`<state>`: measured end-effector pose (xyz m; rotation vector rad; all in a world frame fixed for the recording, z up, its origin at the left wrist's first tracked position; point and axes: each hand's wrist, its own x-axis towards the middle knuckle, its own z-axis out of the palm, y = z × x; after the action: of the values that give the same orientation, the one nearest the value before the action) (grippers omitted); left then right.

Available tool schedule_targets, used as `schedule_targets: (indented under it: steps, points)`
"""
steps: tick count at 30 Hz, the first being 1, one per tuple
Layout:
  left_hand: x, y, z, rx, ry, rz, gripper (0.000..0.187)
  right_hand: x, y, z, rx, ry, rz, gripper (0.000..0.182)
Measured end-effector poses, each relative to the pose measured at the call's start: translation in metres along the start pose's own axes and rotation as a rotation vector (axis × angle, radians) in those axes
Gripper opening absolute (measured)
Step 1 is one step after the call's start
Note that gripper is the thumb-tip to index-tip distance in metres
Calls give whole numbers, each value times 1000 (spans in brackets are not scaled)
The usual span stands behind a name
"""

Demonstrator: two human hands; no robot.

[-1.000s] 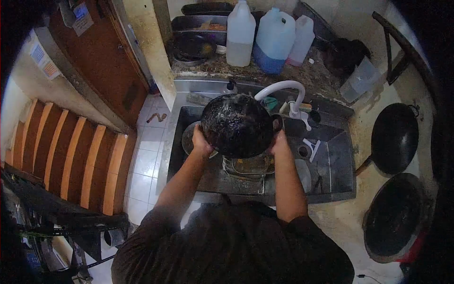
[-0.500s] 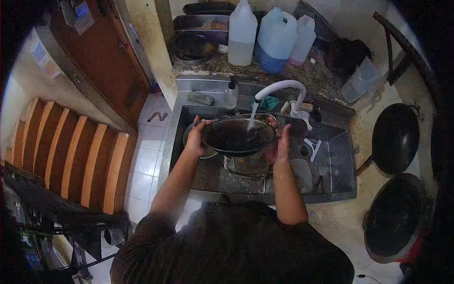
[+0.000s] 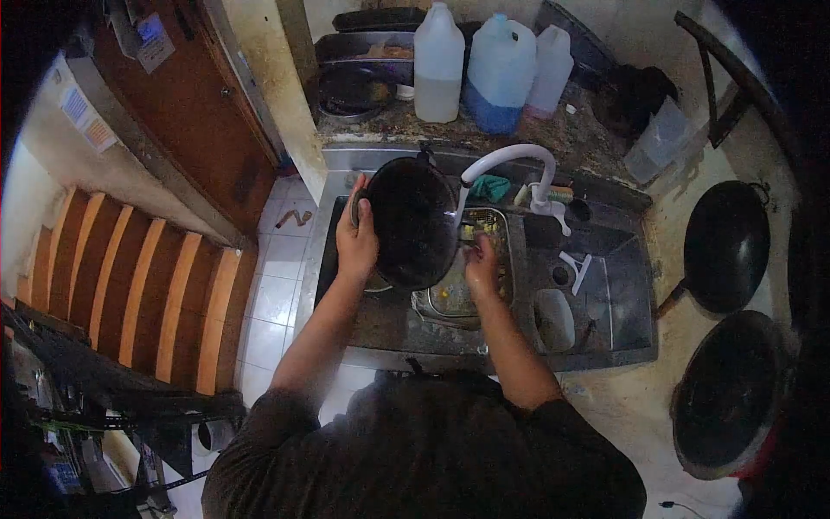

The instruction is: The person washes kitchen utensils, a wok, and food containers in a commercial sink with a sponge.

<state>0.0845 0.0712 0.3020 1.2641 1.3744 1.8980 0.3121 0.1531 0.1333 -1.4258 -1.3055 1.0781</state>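
Pan (image 3: 411,225), flatter beneath the tap (image 3: 542,183) half a second ago, now tips steeply over the sink (image 3: 635,294), left hand (image 3: 356,238) clasping its left side, right hand (image 3: 484,270) near its right rim, grip indeterminable, so water (image 3: 461,203) meets that edge instead of the middle.

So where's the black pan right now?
In the head view, the black pan is above the sink, held in the left hand, left of the white faucet.

And the black wok (image 3: 411,225) hides the ten-o'clock side of the metal tray (image 3: 508,251)! Right hand (image 3: 483,270) at the wok's four o'clock, fingertips (image 3: 482,243) too blurred to call contact! At ten, the wall notice (image 3: 86,119) prints too small; at six, the edge crops the black shirt (image 3: 424,441).
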Motion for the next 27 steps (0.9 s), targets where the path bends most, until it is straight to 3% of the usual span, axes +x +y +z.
schedule_targets:
  steps: [2,3,4,5,6,8,9,10,13,15,17,18,20,21,22,24,25,26,27]
  points:
    - [2,20,4,161,-6,123,45,14,16,22,530,-224,124,57]
    - [0,33,3,163,57,67,45,12,4,25,537,-217,126,57]
    - [-1,40,1,165,119,10,45,7,-19,22,78,-206,-13,61]
    - [6,4,-12,147,191,-21,46,0,-40,15,-382,-188,-149,64]
    - [5,10,-14,148,184,-17,46,-4,-52,8,-377,-182,-148,64]
    - [-5,28,-19,-440,309,-517,49,-7,-72,-9,71,-131,-108,66]
    - [-11,-11,-36,-559,269,-672,52,-9,-87,-21,128,-119,81,64]
    - [-22,-43,-40,-558,272,-674,52,-17,-114,-35,127,-122,84,64]
    - [-51,-85,-24,-792,222,-999,57,-32,-177,-71,242,-95,65,62]
    - [-64,-102,5,-820,207,-1086,62,-27,-190,-84,71,-200,-69,59]
    - [-70,-143,20,-975,-83,-1162,68,-30,-204,-89,-56,-189,-142,59]
    - [-67,-138,24,-975,-89,-1164,68,-30,-207,-92,-182,-176,-217,59]
    - [-51,-103,34,-876,8,-1035,66,-15,-181,-95,-129,-175,-198,60]
    - [-41,-48,40,-814,113,-1011,67,-7,-162,-93,-73,-180,-174,61]
    - [-32,-80,19,-946,19,-951,66,-6,-147,-88,-73,-178,-172,61]
    - [-14,-65,6,-689,82,-683,63,-9,-111,-73,225,-106,179,70]
    - [-5,-66,0,-687,84,-683,63,-2,-75,-60,225,-108,181,70]
    - [5,-69,-5,-534,132,-549,62,8,-33,-44,504,-276,251,75]
    - [10,-71,-10,-380,178,-414,60,5,-33,-35,783,-445,317,81]
